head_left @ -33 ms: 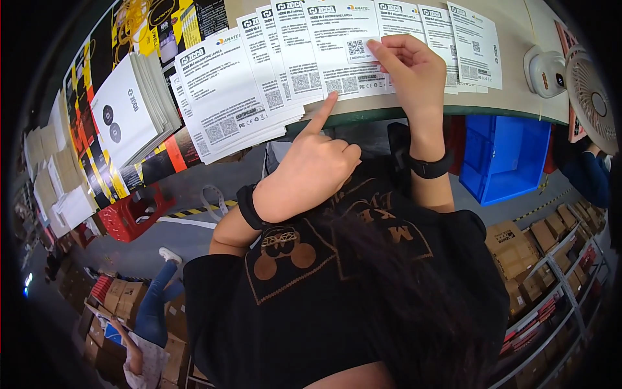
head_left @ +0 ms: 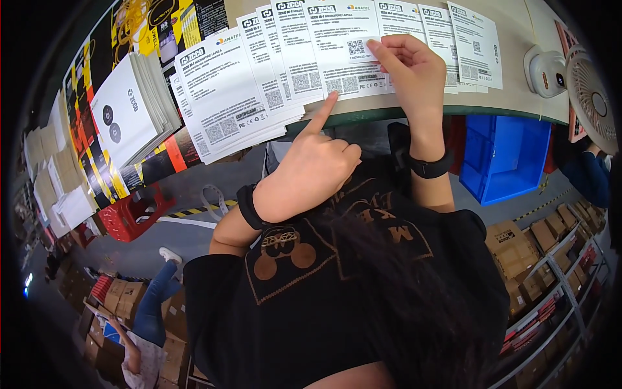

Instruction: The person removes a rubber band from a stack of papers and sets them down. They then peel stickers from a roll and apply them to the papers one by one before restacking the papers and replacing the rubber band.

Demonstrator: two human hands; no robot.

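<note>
White printed paper cards [head_left: 223, 91] lie in an overlapping fanned row along the near edge of the table. On the middle card [head_left: 334, 32] is a small white label with a square code [head_left: 357, 47]. My right hand [head_left: 414, 68] has its thumb and fingertips pinched at the right side of this label, low over the card. My left hand [head_left: 317, 159] reaches up from below, its index finger stretched out with the tip at the card's lower edge. Its other fingers are curled, and nothing shows in them.
A thick stack of white booklets [head_left: 133, 110] stands at the left on black-and-yellow printed sheets [head_left: 184, 149]. A white fan [head_left: 593, 91] is at the far right. Below the table are a blue crate [head_left: 499, 159] and a red stool [head_left: 136, 214]. Another person [head_left: 152, 318] is at lower left.
</note>
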